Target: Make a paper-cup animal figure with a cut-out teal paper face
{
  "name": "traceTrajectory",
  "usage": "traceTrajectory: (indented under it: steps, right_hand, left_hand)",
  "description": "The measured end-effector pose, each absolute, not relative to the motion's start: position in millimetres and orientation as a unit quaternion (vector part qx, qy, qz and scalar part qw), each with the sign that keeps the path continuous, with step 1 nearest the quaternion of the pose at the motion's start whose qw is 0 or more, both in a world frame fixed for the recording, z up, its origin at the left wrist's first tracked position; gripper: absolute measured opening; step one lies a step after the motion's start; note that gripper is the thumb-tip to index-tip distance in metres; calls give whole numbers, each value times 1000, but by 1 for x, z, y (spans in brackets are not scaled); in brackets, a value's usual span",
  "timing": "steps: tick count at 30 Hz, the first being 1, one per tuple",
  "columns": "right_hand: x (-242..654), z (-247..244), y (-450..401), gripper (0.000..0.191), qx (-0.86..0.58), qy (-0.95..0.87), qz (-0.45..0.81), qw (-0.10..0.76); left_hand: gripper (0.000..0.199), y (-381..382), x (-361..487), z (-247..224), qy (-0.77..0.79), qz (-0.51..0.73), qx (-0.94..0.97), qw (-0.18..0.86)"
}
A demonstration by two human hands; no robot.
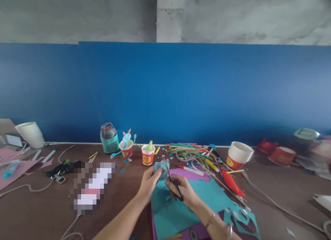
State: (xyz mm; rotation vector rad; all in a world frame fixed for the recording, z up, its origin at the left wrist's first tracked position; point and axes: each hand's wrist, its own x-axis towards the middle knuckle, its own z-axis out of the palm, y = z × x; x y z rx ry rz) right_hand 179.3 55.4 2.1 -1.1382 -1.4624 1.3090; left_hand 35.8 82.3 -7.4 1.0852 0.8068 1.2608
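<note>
Near the middle of the table, my left hand (pixel 149 182) pinches a small blue paper piece (pixel 158 168) with a face-like drawing on it. My right hand (pixel 183 189) is closed round the dark handles of a pair of scissors (pixel 177 189), whose blades point up and away, touching or very near the right side of the paper. Whether the blades are closed on it is too small to tell. Below both hands lie teal paper sheets (pixel 170 219), with purple paper under and behind them.
Behind my hands stand a paper cup with yellow-green strips (pixel 148 154), a cup with a blue paper figure (pixel 126 148) and a teal flask (pixel 109 140). Colourful sticks (pixel 183 148), a white-red cup (pixel 239 154), a red object (pixel 231 182) and paper scraps (pixel 240 217) lie right.
</note>
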Motion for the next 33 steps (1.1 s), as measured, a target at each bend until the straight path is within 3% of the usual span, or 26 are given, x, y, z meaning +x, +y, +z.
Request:
traceTrajectory:
  steps: [33]
  right_hand:
    - [180,4,54,39,-451,-580,544,405]
  left_hand:
    - [29,82,34,0,368,551,480,575]
